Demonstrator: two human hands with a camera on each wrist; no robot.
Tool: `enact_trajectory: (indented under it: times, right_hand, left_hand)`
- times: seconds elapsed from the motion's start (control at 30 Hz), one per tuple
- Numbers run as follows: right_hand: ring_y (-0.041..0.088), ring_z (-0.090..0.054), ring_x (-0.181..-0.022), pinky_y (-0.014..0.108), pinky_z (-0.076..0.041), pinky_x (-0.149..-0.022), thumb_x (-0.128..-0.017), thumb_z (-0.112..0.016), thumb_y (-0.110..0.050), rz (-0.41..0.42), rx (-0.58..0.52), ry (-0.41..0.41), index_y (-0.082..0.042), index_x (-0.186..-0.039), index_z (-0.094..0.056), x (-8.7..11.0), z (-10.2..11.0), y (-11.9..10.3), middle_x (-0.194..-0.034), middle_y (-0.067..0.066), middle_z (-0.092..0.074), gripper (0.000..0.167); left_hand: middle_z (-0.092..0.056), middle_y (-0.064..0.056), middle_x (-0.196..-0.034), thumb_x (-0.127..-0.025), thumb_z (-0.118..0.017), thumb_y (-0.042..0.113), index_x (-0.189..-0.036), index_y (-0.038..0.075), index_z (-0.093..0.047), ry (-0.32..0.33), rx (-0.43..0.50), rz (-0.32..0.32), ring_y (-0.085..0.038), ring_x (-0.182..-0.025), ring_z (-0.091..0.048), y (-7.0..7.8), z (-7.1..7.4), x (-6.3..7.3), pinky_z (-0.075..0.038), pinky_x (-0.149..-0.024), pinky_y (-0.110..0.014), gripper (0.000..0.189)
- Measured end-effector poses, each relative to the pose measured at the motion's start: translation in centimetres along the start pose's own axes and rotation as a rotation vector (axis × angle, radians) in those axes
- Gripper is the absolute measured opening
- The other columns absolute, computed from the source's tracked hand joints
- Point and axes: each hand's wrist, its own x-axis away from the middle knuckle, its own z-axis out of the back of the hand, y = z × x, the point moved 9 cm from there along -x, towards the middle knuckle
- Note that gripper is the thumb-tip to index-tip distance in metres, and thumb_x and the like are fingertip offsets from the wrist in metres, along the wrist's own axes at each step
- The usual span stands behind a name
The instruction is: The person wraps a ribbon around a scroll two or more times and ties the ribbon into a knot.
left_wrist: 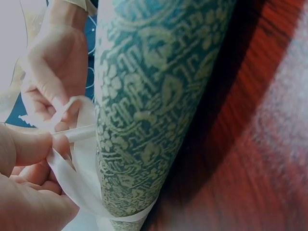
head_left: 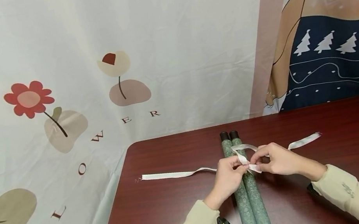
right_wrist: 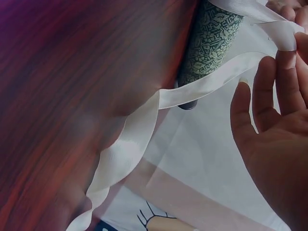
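Note:
Two green patterned scrolls (head_left: 244, 208) with dark end knobs lie side by side on the table, pointing away from me. A white ribbon (head_left: 168, 175) runs round them, seen also as a band (left_wrist: 82, 187) at the scroll in the left wrist view. My left hand (head_left: 228, 178) pinches the ribbon between thumb and index finger above the scrolls. Just right of it, my right hand (head_left: 282, 160) pinches a short folded piece of the same ribbon. In the right wrist view, a long ribbon tail (right_wrist: 132, 144) trails past the fingers of the right hand (right_wrist: 274, 139).
The scrolls rest on a dark red-brown wooden table (head_left: 167, 209). One ribbon tail stretches left across it, another (head_left: 303, 141) right. Behind the far edge hangs a pale curtain (head_left: 193, 66) printed with flowers and letters. A dark wrist device (head_left: 223, 223) sits below the left sleeve.

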Motion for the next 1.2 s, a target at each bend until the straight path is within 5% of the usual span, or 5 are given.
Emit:
enact_trajectory:
  times: [0.3, 0.67, 1.2]
  right_hand:
    - [0.003, -0.053, -0.077, 0.026, -0.047, -0.065, -0.085, -0.073, 0.001, -0.056, -0.007, -0.079, -0.019, -0.079, -0.074, 1.2, 0.0, 0.3, -0.079, -0.016, -0.058, 0.021]
    - [0.004, -0.056, -0.065, 0.024, -0.047, -0.056, -0.098, -0.065, -0.001, -0.096, -0.208, -0.236, -0.012, -0.088, -0.067, 3.3, -0.2, 0.7, -0.074, -0.001, -0.066, 0.015]
    - [-0.005, -0.047, -0.063, 0.019, -0.04, -0.054, -0.089, -0.071, 0.004, -0.102, -0.169, -0.263, -0.014, -0.086, -0.067, 7.0, 1.5, 1.5, -0.066, -0.008, -0.056, 0.019]
  left_hand:
    - [-0.079, -0.01, -0.087, -0.087, -0.076, -0.008, -0.091, -0.006, -0.08, 0.025, -0.092, 0.026, 0.004, -0.072, -0.056, -0.4, 0.5, -0.5, -0.044, -0.063, -0.013, 0.006]
    - [-0.079, -0.011, -0.091, -0.089, -0.075, -0.01, -0.093, -0.008, -0.08, 0.023, -0.087, 0.013, 0.003, -0.078, -0.06, -0.6, 0.8, -0.8, -0.05, -0.068, -0.014, 0.007]
    - [-0.079, -0.01, -0.086, -0.089, -0.075, -0.007, -0.094, -0.006, -0.081, 0.026, -0.103, 0.032, 0.003, -0.072, -0.057, -0.9, 1.3, -1.0, -0.046, -0.064, -0.014, 0.008]
